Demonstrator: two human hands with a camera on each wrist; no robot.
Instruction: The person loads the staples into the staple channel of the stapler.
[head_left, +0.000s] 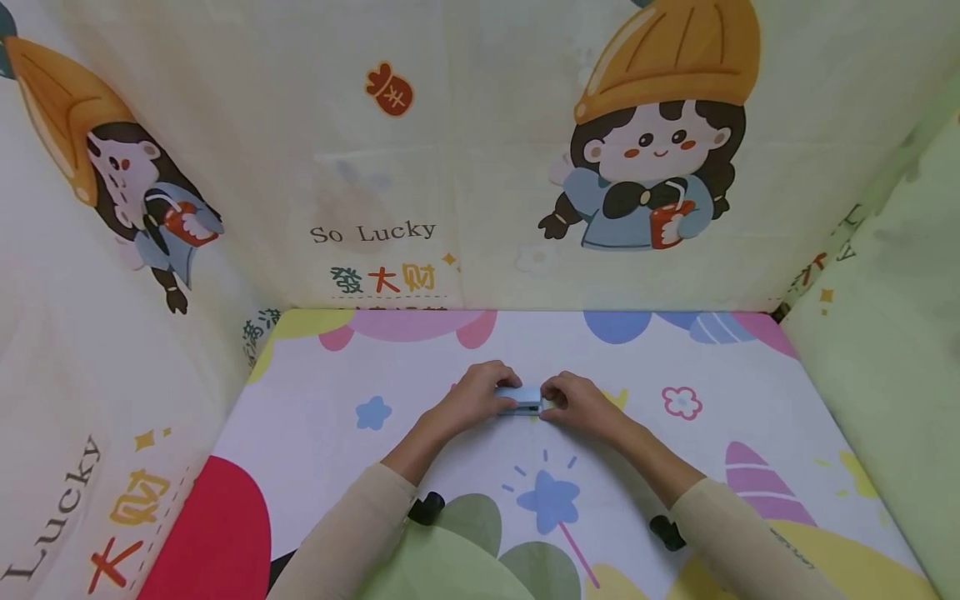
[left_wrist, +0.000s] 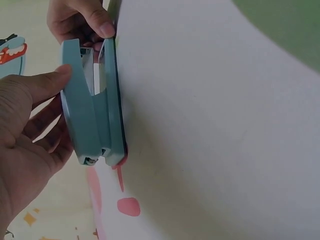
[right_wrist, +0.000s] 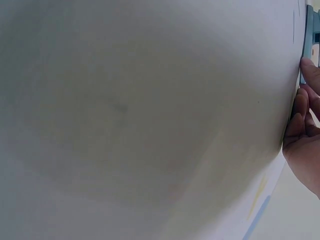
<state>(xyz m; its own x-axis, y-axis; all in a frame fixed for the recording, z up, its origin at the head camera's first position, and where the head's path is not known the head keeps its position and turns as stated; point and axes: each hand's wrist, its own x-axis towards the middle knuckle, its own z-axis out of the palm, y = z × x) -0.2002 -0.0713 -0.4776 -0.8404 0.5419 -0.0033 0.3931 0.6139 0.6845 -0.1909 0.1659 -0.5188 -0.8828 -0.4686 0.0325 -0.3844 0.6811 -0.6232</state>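
Observation:
A light blue stapler (head_left: 528, 393) lies on the table, its top arm and base apart at the front end. My left hand (head_left: 483, 390) holds it from the left; in the left wrist view the thumb (left_wrist: 59, 75) presses on the top arm (left_wrist: 80, 115) and the other fingers reach behind it. At the front end, my right hand (head_left: 579, 400) has its fingers curled, with the thumb (left_wrist: 104, 26) at the tip of the base. Part of those curled fingers is hidden behind the stapler. The right wrist view catches only the base's end (right_wrist: 309, 40) beside the right thumb.
The table (head_left: 420, 467) is covered with a white cloth printed with stars, flowers and coloured shapes. Printed cloth walls (head_left: 480, 167) rise behind it and on both sides. A black device (head_left: 426, 508) sits at the left sleeve, another (head_left: 666, 533) at the right.

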